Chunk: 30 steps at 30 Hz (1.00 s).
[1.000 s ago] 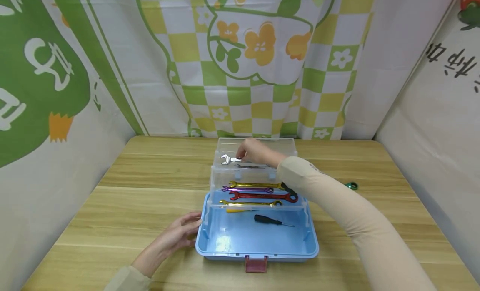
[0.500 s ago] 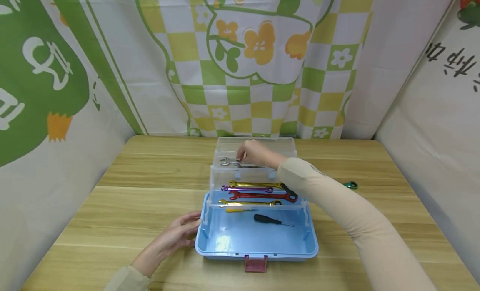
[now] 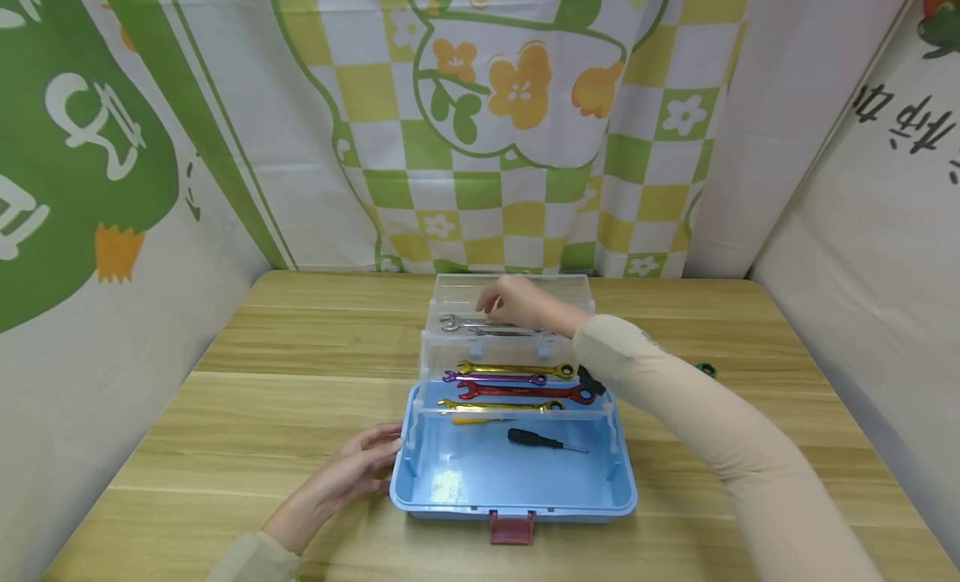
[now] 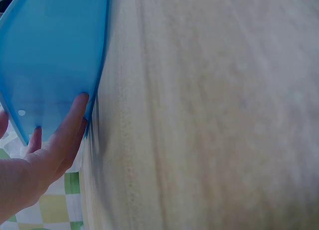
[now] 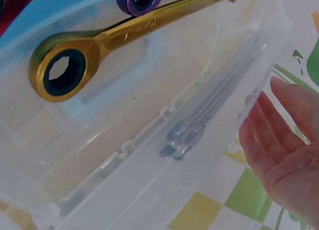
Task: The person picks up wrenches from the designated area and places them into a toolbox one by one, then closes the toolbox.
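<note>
An opened blue toolbox (image 3: 517,486) has its clear lid trays standing behind it. My left hand (image 3: 360,459) rests with extended fingers against the toolbox's left wall; the left wrist view shows the fingertips on the blue side. My right hand (image 3: 521,303) is over the rear clear tray, just above a silver wrench (image 3: 453,323). In the right wrist view the right hand's fingers are spread at the tray's edge, holding nothing, and silver wrenches (image 5: 187,132) show through the plastic. A gold wrench (image 5: 144,25), a purple wrench (image 3: 495,379) and a red wrench (image 3: 521,391) lie in the front tray.
Inside the toolbox lie a black-handled screwdriver (image 3: 534,439) and a yellow-handled one (image 3: 471,420). Another gold wrench (image 3: 502,407) is at the front tray's edge. A green ring end (image 3: 707,370) sticks out past the right sleeve on the wooden table (image 3: 300,373). A patterned curtain (image 3: 465,190) hangs behind.
My right hand has let go of the silver wrench, which now lies in the rear tray, and has moved slightly right. The left hand stays put.
</note>
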Each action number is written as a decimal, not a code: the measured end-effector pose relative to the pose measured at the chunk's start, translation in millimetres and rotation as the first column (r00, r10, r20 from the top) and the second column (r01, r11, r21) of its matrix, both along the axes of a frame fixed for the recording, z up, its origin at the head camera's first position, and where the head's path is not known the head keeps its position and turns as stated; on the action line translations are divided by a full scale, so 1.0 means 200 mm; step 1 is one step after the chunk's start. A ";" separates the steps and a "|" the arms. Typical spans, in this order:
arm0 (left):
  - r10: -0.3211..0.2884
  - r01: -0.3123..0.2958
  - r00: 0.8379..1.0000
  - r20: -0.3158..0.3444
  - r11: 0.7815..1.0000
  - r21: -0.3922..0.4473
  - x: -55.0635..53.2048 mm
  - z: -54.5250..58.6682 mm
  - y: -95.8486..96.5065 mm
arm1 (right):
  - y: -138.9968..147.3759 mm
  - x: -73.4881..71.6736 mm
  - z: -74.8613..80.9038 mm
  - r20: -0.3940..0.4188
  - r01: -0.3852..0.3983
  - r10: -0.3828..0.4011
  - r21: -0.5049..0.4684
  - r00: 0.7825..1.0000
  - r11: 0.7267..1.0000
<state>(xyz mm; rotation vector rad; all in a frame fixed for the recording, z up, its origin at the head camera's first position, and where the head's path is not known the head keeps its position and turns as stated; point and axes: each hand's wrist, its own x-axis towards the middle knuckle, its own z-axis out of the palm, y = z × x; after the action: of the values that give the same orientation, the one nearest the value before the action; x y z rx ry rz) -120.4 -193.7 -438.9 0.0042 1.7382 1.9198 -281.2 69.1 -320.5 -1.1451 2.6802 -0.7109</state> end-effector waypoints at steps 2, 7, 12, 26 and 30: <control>-0.001 0.001 1.000 -0.001 1.000 -0.001 0.00 0.00 0.00 | 0.02 0.01 0.01 -0.004 0.008 -0.008 -0.009 1.000 1.000; 0.007 -0.007 1.000 0.001 1.000 0.004 0.00 0.00 0.00 | 0.06 0.01 0.03 -0.004 0.024 -0.025 -0.046 1.000 0.999; -0.004 0.004 1.000 0.000 1.000 0.013 0.00 0.01 0.00 | 0.12 0.02 0.04 0.016 0.045 -0.044 -0.066 0.999 0.997; 0.008 -0.008 1.000 0.009 1.000 0.008 0.00 0.00 0.00 | 0.33 0.07 0.09 0.034 0.129 -0.126 -0.135 0.991 0.982; 0.017 -0.017 1.000 0.008 1.000 0.004 0.00 0.01 0.00 | 0.40 0.07 0.09 0.045 0.169 -0.164 -0.146 0.985 0.975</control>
<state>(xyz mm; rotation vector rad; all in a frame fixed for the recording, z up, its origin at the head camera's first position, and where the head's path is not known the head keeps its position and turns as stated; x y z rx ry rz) -120.0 -193.0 -437.8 -0.0171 1.7338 1.9331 -266.8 149.1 -302.7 -0.9368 2.7589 -0.9631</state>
